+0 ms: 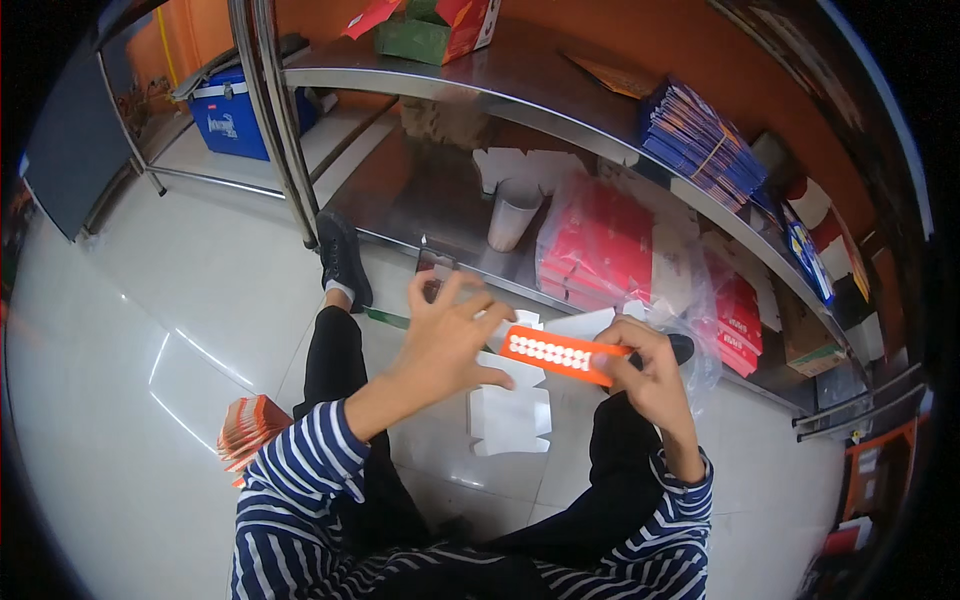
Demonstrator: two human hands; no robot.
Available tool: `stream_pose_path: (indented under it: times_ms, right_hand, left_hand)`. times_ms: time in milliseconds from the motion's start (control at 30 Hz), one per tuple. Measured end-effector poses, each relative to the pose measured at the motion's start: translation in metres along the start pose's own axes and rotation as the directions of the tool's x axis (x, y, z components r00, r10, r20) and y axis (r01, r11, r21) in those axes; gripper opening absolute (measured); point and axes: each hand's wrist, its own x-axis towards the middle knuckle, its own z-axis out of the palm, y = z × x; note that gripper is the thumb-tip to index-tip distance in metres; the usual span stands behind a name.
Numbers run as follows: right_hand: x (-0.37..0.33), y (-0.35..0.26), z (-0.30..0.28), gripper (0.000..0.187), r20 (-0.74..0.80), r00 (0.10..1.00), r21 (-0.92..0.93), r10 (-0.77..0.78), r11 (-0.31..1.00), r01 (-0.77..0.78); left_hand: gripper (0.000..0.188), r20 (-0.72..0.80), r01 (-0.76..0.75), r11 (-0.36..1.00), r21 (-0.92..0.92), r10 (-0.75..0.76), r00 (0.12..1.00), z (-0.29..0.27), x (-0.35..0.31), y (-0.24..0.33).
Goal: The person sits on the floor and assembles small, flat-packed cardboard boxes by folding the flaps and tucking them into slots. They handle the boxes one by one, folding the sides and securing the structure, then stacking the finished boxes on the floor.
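My right hand (645, 368) pinches the right end of an orange strip (560, 353) with two rows of white round dots, held up in front of me. At the strip's left end is my left hand (450, 335), its fingers apart and thumb stretched out below. I see nothing gripped in it. Beneath the hands, an unfolded white carton (510, 420) lies on the floor between my legs. More white card (582, 324) shows behind the strip, partly hidden by my hands. Past my left fingertips is a small dark object (437, 262), its kind unclear.
A stack of orange folded cards (252, 430) lies on the floor at left. The metal shelf ahead holds a white cup (514, 214), plastic-wrapped red packs (600, 240), a banded blue bundle (705, 140) and a red-green box (435, 30). A blue cooler (232, 120) stands back left.
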Motion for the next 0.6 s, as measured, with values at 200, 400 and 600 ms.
stream_pose_path:
  times_ms: [200, 400, 600]
  right_hand:
    - [-0.002, 0.011, -0.013, 0.016, 0.008, 0.992, -0.009, 0.129, 0.992, -0.129]
    - [0.004, 0.008, 0.020, 0.017, -0.040, 0.921, -0.570, -0.387, 0.766, 0.297]
    - [0.012, 0.022, 0.044, 0.010, 0.144, 0.960, -0.447, -0.240, 0.850, 0.279]
  left_hand:
    - [0.023, 0.111, 0.099, 0.979, -0.176, -0.080, 0.991, -0.005, -0.004, -0.023]
    - [0.024, 0.190, 0.150, 0.959, -0.239, -0.105, 0.976, 0.005, -0.004, -0.014]
    - [0.024, 0.151, 0.013, 0.956, -0.291, 0.033, 0.988, 0.020, -0.001, -0.008]
